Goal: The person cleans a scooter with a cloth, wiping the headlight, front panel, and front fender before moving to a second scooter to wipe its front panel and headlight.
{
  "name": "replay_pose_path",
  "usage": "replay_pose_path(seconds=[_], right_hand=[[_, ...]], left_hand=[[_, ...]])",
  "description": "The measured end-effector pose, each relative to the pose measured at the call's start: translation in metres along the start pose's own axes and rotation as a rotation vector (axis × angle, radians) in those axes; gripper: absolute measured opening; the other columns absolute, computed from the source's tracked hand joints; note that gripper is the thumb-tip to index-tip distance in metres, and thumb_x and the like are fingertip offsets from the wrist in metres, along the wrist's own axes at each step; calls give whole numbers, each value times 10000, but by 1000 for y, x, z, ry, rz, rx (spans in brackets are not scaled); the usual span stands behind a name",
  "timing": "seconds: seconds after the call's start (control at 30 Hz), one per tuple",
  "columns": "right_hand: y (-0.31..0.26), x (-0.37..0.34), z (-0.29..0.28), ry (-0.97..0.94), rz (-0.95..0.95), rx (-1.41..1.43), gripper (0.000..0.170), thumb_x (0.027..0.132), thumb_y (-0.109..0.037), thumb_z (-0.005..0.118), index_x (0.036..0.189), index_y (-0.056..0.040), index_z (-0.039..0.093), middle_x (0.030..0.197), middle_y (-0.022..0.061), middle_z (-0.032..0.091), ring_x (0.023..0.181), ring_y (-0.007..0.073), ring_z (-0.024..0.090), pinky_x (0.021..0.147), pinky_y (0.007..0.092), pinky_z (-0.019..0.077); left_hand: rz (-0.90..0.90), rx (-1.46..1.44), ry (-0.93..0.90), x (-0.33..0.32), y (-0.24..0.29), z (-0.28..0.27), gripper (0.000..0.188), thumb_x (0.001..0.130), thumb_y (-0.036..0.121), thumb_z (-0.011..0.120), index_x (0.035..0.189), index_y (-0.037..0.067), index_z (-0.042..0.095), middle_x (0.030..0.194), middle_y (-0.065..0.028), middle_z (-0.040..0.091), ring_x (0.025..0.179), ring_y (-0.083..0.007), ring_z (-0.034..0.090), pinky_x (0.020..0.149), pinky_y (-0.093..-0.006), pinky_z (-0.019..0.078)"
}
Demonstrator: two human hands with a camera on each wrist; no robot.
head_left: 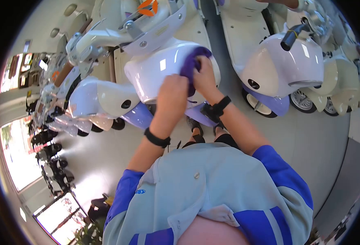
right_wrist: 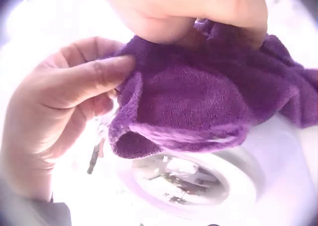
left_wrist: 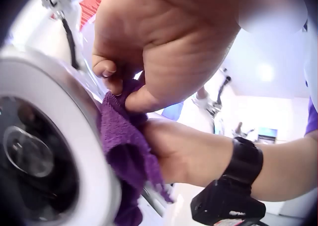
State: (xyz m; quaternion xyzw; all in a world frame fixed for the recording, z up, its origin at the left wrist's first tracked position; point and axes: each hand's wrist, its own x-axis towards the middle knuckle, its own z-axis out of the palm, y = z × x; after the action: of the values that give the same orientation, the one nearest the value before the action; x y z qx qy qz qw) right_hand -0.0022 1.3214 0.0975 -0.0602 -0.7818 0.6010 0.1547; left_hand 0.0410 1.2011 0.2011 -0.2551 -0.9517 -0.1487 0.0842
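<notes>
Both hands hold a purple cloth (head_left: 187,70) against the rounded white front of a scooter (head_left: 149,71). In the left wrist view the left hand (left_wrist: 164,47) pinches the upper edge of the cloth (left_wrist: 130,146) between thumb and fingers, beside a round lamp (left_wrist: 32,151). The right hand (head_left: 205,77) grips the cloth at its right side. The right wrist view has the left hand (right_wrist: 64,97) pinching one corner, while the right hand (right_wrist: 198,12) lies curled over the top, its fingertips partly hidden. The cloth (right_wrist: 189,102) hangs bunched and folded above a round glassy lamp (right_wrist: 184,179).
Another white scooter (head_left: 284,61) stands to the right, with more beyond it. Further scooters (head_left: 106,98) line the left side. Handlebars (head_left: 94,41) project at the upper left. Grey floor (head_left: 302,139) lies around the person's feet, and a plant (head_left: 88,234) is at the lower left.
</notes>
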Motion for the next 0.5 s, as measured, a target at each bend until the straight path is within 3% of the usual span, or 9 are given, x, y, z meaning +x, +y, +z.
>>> replay_pose_path(seconds=[0.07, 0.1, 0.17, 0.27, 0.3, 0.33, 0.4, 0.5], right_hand=[[-40, 15, 7, -80, -281, 77, 270, 773, 16, 594, 1035, -39, 566, 1008, 206, 562, 1003, 418, 542, 895, 463, 440], [-50, 20, 13, -160, -424, 131, 256, 776, 11, 597, 1021, -62, 583, 977, 182, 563, 970, 407, 546, 861, 466, 440], [-67, 12, 15, -295, -507, 48, 249, 778, -3, 610, 1009, -95, 597, 969, 150, 552, 940, 384, 536, 822, 477, 429], [-53, 4, 10, -333, -618, 67, 263, 781, -12, 622, 1020, -116, 594, 1009, 156, 533, 973, 381, 517, 842, 492, 424], [-35, -3, 11, -256, -609, 31, 290, 776, -5, 629, 1043, -110, 588, 1038, 197, 511, 1015, 406, 505, 891, 500, 420], [-17, -11, 6, -265, -538, -4, 394, 805, 38, 611, 1168, -95, 540, 1132, 211, 504, 1081, 408, 501, 956, 447, 413], [18, -27, 0, -275, -308, 105, 486, 776, -16, 655, 1227, -85, 488, 1145, 226, 475, 1084, 457, 482, 965, 484, 408], [75, -55, 5, -244, -126, 193, 632, 742, -144, 756, 1271, -59, 423, 1195, 211, 428, 1094, 413, 477, 994, 445, 406]], left_hand=[[-149, 63, 203, -14, -18, -21, 116, 830, 52, 620, 940, 15, 625, 919, -168, 623, 898, -376, 590, 798, -466, 474], [-238, 88, 194, -23, -28, -30, 125, 838, 56, 622, 956, 16, 631, 942, -167, 631, 912, -372, 598, 804, -464, 473], [-402, 104, 179, -41, -39, -37, 131, 840, 60, 639, 963, 15, 629, 937, -168, 632, 896, -377, 602, 802, -460, 468], [-332, 143, 197, -52, -25, -31, 140, 836, 45, 641, 969, 12, 619, 919, -170, 622, 888, -379, 599, 799, -462, 468], [-289, 91, 183, -53, -14, -23, 143, 838, 44, 638, 976, 13, 612, 909, -171, 611, 880, -376, 597, 796, -460, 469], [-245, 2, 127, -51, -2, -14, 134, 849, 54, 629, 977, 16, 615, 923, -160, 609, 896, -353, 601, 796, -448, 476], [-134, -75, 10, -53, 19, 14, 174, 823, 50, 607, 994, 29, 622, 976, -136, 600, 936, -302, 606, 770, -407, 512], [-205, -154, -174, -50, 39, 45, 200, 824, 46, 583, 1023, 40, 603, 971, -134, 579, 919, -323, 623, 716, -397, 540]])
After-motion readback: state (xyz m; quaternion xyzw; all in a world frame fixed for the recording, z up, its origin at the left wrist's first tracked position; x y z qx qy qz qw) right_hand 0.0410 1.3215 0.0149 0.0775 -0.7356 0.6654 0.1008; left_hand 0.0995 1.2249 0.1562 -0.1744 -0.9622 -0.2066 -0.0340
